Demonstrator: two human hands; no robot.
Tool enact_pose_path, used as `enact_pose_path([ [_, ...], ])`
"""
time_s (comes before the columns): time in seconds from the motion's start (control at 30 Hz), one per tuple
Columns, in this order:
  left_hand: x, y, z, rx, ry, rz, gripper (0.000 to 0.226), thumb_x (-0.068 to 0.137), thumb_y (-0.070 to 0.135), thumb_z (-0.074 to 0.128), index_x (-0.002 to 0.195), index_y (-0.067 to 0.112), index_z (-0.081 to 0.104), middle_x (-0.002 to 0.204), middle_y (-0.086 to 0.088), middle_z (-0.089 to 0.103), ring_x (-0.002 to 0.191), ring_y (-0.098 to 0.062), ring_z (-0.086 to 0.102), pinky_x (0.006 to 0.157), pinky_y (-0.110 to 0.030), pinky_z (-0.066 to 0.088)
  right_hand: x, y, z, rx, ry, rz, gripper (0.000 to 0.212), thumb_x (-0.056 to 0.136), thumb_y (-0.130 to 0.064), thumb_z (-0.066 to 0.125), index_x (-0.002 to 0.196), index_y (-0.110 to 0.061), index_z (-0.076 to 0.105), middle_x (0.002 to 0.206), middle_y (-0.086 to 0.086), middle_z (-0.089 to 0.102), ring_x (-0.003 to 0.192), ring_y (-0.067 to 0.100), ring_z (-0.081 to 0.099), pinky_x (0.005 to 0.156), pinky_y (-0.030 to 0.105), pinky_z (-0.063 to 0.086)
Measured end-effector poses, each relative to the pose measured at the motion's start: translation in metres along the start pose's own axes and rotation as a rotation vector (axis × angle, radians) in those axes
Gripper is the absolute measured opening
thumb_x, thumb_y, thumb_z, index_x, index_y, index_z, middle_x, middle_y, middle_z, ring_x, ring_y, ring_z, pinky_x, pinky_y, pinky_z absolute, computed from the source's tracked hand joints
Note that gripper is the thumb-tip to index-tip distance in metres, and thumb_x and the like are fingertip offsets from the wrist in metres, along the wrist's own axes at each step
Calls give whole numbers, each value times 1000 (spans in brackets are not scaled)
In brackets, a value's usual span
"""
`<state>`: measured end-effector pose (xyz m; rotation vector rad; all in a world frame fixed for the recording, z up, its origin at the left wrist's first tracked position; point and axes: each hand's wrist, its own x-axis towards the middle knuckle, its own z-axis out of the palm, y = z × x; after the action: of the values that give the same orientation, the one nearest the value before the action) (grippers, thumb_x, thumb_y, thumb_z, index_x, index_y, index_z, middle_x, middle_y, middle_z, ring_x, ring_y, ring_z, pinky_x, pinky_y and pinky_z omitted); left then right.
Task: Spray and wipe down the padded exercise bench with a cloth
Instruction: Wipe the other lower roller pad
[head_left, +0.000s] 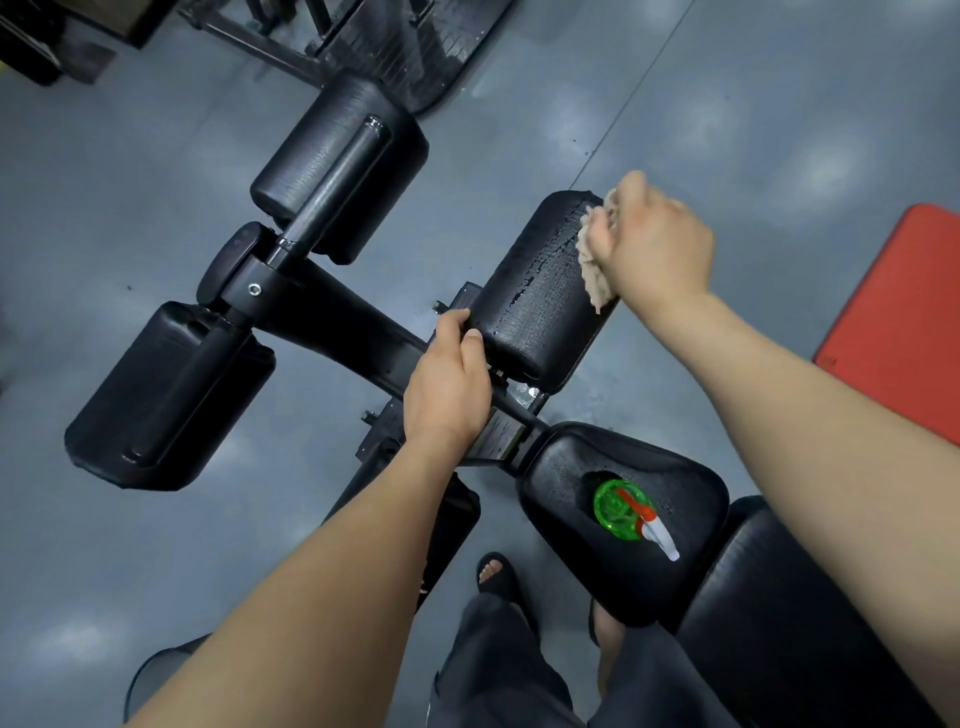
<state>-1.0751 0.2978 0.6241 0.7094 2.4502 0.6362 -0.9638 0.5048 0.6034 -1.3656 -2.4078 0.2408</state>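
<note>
From the head view, the black bench (779, 613) runs from lower right toward the upper left, with open grey floor (130, 182) to its left and far right. A red mat (893, 332) lies near the right side, well apart from the frame.

The right hand (660, 244) is clenched round a beige, nubbly cloth (592, 265) and presses it on the far right edge of a rounded pad (535, 301). The pad's grained vinyl is beaded with wet streaks. The left hand (447, 389) grasps the pad's near left end, fingers curled over the edge and thumb on top.

Just nearer, the seat (566, 483), also wet and grained with rounded corners, carries a green translucent bottle (618, 512) standing upright with a white and orange trigger.

Two blocky pads (156, 405) sit on a smooth dark bar (332, 301) at left. A sandalled foot (496, 571) stands on the floor just beside the seat.
</note>
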Motion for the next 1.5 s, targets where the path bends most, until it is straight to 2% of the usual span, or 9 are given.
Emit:
enact_pose_path([
  [0.13,1,0,1,23,13,11,37,104,45,27,137,36,43,111,9,65,103,-20,58,90,-41,44,-17,-14,4,49,-40,41,39,104,-45,39,112,-9,51,104,17,63,88,41,64,65,40,38],
  [0.3,1,0,1,41,6,7,52,103,52,28,152,34,32,149,6,52,130,-20,53,104,-45,43,-76,-34,-3,191,-107,-364,54,97,-42,58,131,0,54,95,15,58,75,37,61,59,37,43],
  [0.4,2,1,1,68,9,19,57,105,50,27,158,29,28,162,7,34,141,-17,42,109,-43,37,-65,-25,-6,170,-112,-524,44,100,-44,53,121,-6,61,86,11,59,74,34,61,65,40,47],
  [0.53,4,-1,3,60,15,40,54,105,49,27,154,29,37,158,9,38,139,-17,44,109,-43,39,-23,3,-3,50,18,-273,40,99,-49,55,90,-10,56,88,14,55,81,36,56,63,39,40],
  [0.7,5,-3,4,62,34,40,51,103,49,30,150,31,41,155,10,41,135,-16,48,103,-41,40,-16,-1,-4,72,-45,2,41,101,-46,49,104,-5,51,100,22,60,86,45,61,67,45,42],
  [0.87,6,-5,4,52,39,47,51,104,49,30,149,30,42,154,8,42,133,-16,49,99,-37,40,-68,-19,-12,174,-226,-195,43,94,-49,47,121,-17,40,103,13,52,67,39,57,60,38,41],
  [1.0,5,-4,4,38,42,41,48,103,49,34,145,30,45,150,10,44,124,-15,54,91,-35,41,-67,-4,-14,93,-217,-485,40,97,-45,45,130,-24,51,94,10,53,56,35,57,46,35,46],
  [1.3,2,-5,3,50,53,50,40,104,53,36,136,31,47,140,12,49,96,-7,51,85,-34,38,-6,20,1,25,-158,1,44,106,-45,34,139,-18,46,106,21,67,89,45,64,70,47,49],
  [1.5,4,-4,4,64,44,55,47,101,55,34,142,33,41,142,9,54,105,-10,56,89,-37,43,-52,-8,-7,167,-214,-320,45,102,-45,45,140,-22,47,104,12,64,86,39,65,63,41,49],
])
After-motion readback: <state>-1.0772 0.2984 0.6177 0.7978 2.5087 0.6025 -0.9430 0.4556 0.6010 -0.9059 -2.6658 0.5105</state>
